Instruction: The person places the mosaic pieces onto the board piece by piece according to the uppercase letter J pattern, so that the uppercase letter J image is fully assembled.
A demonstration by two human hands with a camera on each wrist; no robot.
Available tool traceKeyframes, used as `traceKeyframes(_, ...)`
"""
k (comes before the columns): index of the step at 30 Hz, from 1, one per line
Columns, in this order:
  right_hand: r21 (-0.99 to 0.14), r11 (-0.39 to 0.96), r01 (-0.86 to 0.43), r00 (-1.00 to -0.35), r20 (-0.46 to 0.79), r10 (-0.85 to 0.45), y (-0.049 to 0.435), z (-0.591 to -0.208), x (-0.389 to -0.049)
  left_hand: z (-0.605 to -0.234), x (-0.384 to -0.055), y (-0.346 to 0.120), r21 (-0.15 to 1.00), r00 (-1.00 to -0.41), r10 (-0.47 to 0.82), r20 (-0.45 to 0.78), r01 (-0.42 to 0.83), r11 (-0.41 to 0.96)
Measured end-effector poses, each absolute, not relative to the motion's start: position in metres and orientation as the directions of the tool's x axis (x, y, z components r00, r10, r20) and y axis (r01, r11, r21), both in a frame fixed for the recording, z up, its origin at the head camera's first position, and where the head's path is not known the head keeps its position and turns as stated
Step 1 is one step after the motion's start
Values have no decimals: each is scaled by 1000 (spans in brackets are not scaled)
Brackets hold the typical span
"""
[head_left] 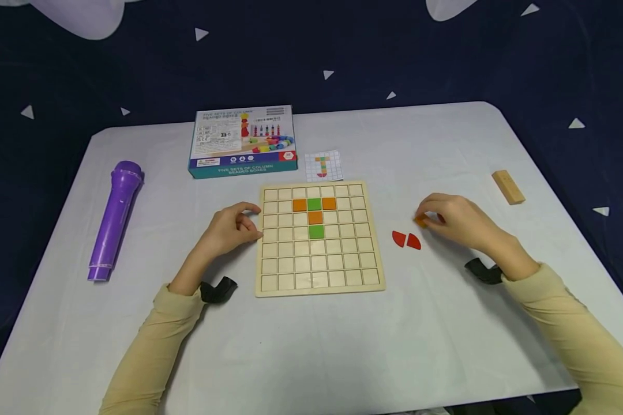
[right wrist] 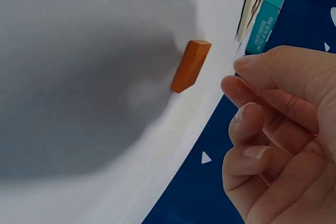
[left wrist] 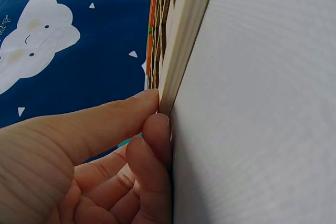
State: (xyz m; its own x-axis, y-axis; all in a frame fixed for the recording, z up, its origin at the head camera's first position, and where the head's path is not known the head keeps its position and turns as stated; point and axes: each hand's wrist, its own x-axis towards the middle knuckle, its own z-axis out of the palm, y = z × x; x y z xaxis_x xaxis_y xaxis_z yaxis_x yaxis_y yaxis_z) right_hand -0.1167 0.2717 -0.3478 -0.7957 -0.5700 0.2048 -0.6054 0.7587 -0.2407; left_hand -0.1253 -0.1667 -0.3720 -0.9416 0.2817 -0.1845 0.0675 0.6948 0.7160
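Observation:
A pale wooden grid board [head_left: 319, 280] lies flat, with orange and green square tiles set in its upper middle cells, the lowest a green tile [head_left: 316, 231]. At its left edge, the left hand [head_left: 228, 231] touches the side with thumb and fingertips; the other fingers curl loosely beneath. The right hand [head_left: 454, 222] hovers low to the board's right, thumb and index finger near each other. Below those fingertips an orange tile [right wrist: 191, 66] rests on the table, apart from them in the right wrist view. Two red quarter-round pieces [head_left: 398, 238] lie between board and right hand.
Behind the board are a small pattern card [head_left: 323, 166] and a bead-set box [head_left: 243, 141]. A purple microphone-shaped object [head_left: 115, 222] lies at the left. To the far right is a wooden block [head_left: 508, 187]. A white cloth [head_left: 311, 351] covers the table.

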Motion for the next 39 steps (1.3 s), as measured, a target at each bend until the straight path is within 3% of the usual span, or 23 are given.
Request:
traceKeyframes(24,-279,724,-630,-775,177,-606,280,-357,-117,-373,-126,-167,721,-939,282,-196,56,690)
traceKeyframes(39,-276,789,-549,-830,68,-554,279,-357,-116,-372,-125,-166,723,-941,273,-200,46,689)
